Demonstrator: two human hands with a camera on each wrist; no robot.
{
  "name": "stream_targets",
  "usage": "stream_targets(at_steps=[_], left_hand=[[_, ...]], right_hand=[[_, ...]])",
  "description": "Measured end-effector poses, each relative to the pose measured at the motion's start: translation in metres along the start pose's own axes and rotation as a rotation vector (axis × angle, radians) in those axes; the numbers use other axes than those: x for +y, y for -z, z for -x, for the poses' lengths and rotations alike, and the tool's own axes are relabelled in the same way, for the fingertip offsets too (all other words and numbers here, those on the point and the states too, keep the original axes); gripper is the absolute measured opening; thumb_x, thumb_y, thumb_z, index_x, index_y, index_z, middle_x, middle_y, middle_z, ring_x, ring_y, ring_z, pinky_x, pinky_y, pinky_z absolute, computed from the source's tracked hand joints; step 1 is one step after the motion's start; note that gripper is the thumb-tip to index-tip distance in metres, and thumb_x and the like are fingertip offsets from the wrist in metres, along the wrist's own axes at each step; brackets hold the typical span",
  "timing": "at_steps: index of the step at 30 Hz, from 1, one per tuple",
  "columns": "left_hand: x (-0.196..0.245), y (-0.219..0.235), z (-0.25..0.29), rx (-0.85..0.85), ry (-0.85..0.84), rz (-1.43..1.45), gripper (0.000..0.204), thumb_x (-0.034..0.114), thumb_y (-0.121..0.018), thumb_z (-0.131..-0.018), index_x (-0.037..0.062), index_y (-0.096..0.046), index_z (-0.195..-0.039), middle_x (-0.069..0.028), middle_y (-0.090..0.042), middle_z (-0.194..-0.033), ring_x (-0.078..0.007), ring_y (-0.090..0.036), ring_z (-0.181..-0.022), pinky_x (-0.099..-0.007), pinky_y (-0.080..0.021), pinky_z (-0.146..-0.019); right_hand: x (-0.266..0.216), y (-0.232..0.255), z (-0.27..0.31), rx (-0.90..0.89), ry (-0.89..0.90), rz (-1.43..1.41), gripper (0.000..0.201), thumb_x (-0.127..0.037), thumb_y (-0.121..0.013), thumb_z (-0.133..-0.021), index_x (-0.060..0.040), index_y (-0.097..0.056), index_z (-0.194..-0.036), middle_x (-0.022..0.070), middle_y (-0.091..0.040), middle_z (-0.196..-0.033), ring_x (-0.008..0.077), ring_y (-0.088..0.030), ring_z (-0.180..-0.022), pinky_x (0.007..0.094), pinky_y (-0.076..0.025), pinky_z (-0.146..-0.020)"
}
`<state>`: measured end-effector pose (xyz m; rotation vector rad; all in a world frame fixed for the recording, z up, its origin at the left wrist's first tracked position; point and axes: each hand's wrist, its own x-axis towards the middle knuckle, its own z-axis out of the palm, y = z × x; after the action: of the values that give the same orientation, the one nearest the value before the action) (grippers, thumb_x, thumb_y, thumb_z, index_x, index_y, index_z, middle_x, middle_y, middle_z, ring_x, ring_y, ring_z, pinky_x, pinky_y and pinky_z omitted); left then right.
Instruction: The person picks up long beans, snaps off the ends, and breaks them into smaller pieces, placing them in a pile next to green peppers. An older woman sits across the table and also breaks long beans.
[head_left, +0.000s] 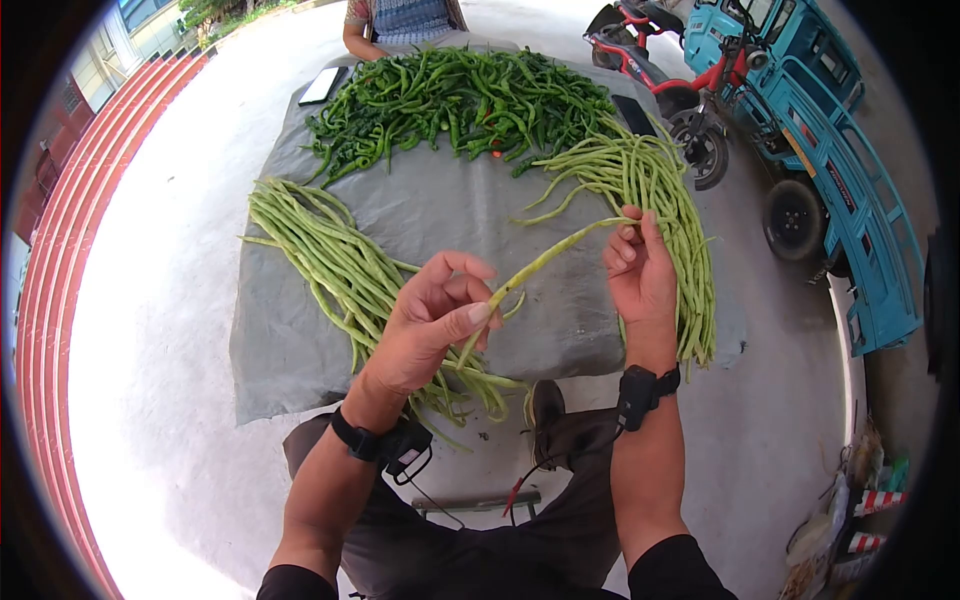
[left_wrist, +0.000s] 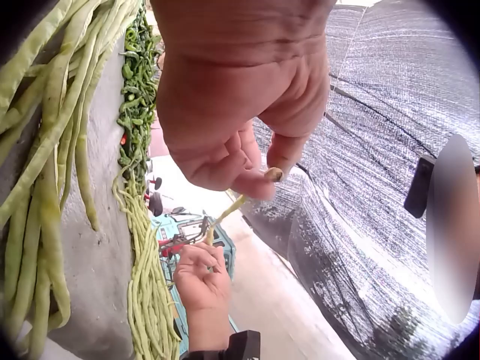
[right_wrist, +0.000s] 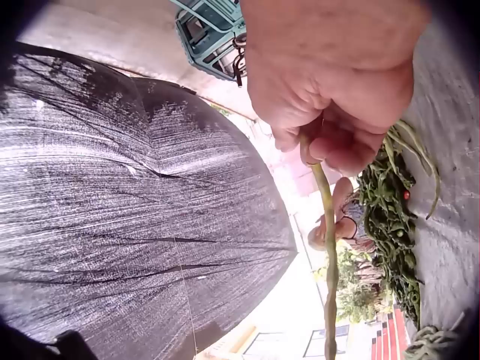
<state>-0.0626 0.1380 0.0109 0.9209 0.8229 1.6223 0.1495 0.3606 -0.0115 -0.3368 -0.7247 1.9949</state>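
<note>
A long yellowish-green yardlong bean [head_left: 548, 257] with dark spots stretches between both hands above the table. My left hand [head_left: 435, 318] pinches it between thumb and fingers, and its lower tip dangles past the thumb. At the other end, my right hand [head_left: 640, 268] pinches it with thumb and curled fingers. In the right wrist view the bean [right_wrist: 331, 259] runs downward from the fingertips. A bundle of yardlong beans [head_left: 325, 255] lies by the left hand. Another pile of yardlong beans [head_left: 690, 260] lies just behind and right of the right hand.
A grey sheet [head_left: 440, 200] covers the table. Green chili peppers [head_left: 450, 100] are heaped along its far side, between a white-screened phone [head_left: 322, 86] and a dark flat object [head_left: 634, 115]. A person [head_left: 410, 22] sits opposite. A red bike [head_left: 690, 75] and a blue cargo tricycle [head_left: 835, 170] stand right.
</note>
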Motion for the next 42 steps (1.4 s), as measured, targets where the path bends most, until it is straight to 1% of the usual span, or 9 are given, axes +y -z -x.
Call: stream_targets(at_steps=[4,9,12,15,19,26,29,35,42], left_hand=[[0.001,0.001,0.000,-0.039,0.073,-0.064,0.037,0.012,-0.073,-0.100,0.0055,-0.055,-0.131,-0.0060,-0.075,-0.102,-0.0108,-0.069,-0.086,-0.0238,-0.049,-0.071],[-0.007,0.002,-0.003,0.018,0.039,-0.043,0.038,0.014,-0.075,-0.098,0.0039,-0.057,-0.130,-0.0080,-0.075,-0.100,-0.0141,-0.072,-0.086,-0.0236,-0.050,-0.070],[-0.007,0.003,-0.005,0.062,0.033,-0.024,0.035,0.012,-0.074,-0.099,0.0034,-0.058,-0.129,-0.0085,-0.075,-0.103,-0.0146,-0.073,-0.086,-0.0221,-0.050,-0.068],[-0.006,0.005,-0.006,0.099,0.032,-0.008,0.030,0.012,-0.073,-0.099,0.0034,-0.059,-0.124,-0.0092,-0.074,-0.104,-0.0151,-0.073,-0.083,-0.0217,-0.051,-0.067],[-0.015,0.010,-0.010,0.137,-0.005,0.028,0.025,0.011,-0.073,-0.099,0.0041,-0.059,-0.118,-0.0079,-0.075,-0.099,-0.0146,-0.073,-0.079,-0.0218,-0.051,-0.062],[-0.016,0.010,-0.009,0.190,-0.026,0.044,0.022,0.011,-0.073,-0.100,0.0056,-0.058,-0.115,-0.0065,-0.074,-0.094,-0.0143,-0.074,-0.076,-0.0220,-0.051,-0.060],[-0.009,0.011,-0.007,0.208,-0.014,0.001,0.021,0.014,-0.073,-0.100,0.0074,-0.058,-0.113,-0.0060,-0.073,-0.094,-0.0136,-0.070,-0.073,-0.0225,-0.054,-0.065],[-0.004,0.008,-0.008,0.217,-0.095,-0.122,0.019,0.015,-0.070,-0.102,0.0056,-0.056,-0.113,-0.0048,-0.072,-0.093,-0.0107,-0.064,-0.070,-0.0215,-0.050,-0.064],[-0.002,0.005,-0.008,0.076,-0.162,-0.016,0.020,0.015,-0.067,-0.104,0.0045,-0.057,-0.116,-0.0070,-0.070,-0.101,-0.0129,-0.065,-0.082,-0.0259,-0.052,-0.074]], right_hand=[[0.000,-0.006,0.000,-0.017,0.000,-0.049,0.034,-0.028,-0.059,-0.110,0.0023,-0.062,-0.125,0.0033,-0.057,-0.089,0.0102,-0.048,-0.070,0.0261,-0.043,-0.060],[0.001,-0.005,-0.002,0.022,0.018,0.027,0.033,-0.028,-0.063,-0.108,-0.0011,-0.064,-0.127,0.0037,-0.065,-0.097,0.0090,-0.053,-0.075,0.0266,-0.044,-0.065],[0.009,-0.008,-0.001,0.100,-0.077,0.111,0.031,-0.026,-0.063,-0.107,-0.0018,-0.064,-0.127,0.0047,-0.067,-0.098,0.0092,-0.054,-0.075,0.0270,-0.045,-0.064],[0.022,-0.016,0.009,-0.031,-0.257,0.288,0.030,-0.027,-0.063,-0.107,-0.0034,-0.064,-0.126,0.0052,-0.068,-0.097,0.0101,-0.054,-0.073,0.0283,-0.046,-0.063],[0.051,-0.035,0.024,0.009,-0.383,0.373,0.032,-0.030,-0.064,-0.107,-0.0068,-0.062,-0.128,0.0039,-0.065,-0.097,0.0103,-0.055,-0.070,0.0277,-0.044,-0.060],[0.063,-0.059,0.030,-0.011,-0.209,0.314,0.051,-0.025,-0.070,-0.103,-0.0065,-0.046,-0.144,0.0130,-0.070,-0.104,0.0115,-0.060,-0.067,0.0283,-0.051,-0.058],[0.060,-0.063,0.031,-0.049,-0.072,0.441,0.047,-0.024,-0.069,-0.103,-0.0051,-0.050,-0.141,0.0129,-0.071,-0.105,0.0105,-0.060,-0.067,0.0271,-0.053,-0.058],[0.063,-0.058,0.034,-0.293,-0.210,0.539,0.030,-0.020,-0.070,-0.102,-0.0038,-0.061,-0.126,0.0094,-0.071,-0.101,0.0097,-0.063,-0.070,0.0262,-0.052,-0.059],[0.074,-0.069,0.041,-0.315,-0.186,0.562,0.033,-0.012,-0.073,-0.098,-0.0030,-0.060,-0.127,0.0044,-0.066,-0.099,0.0099,-0.063,-0.072,0.0252,-0.052,-0.061]])
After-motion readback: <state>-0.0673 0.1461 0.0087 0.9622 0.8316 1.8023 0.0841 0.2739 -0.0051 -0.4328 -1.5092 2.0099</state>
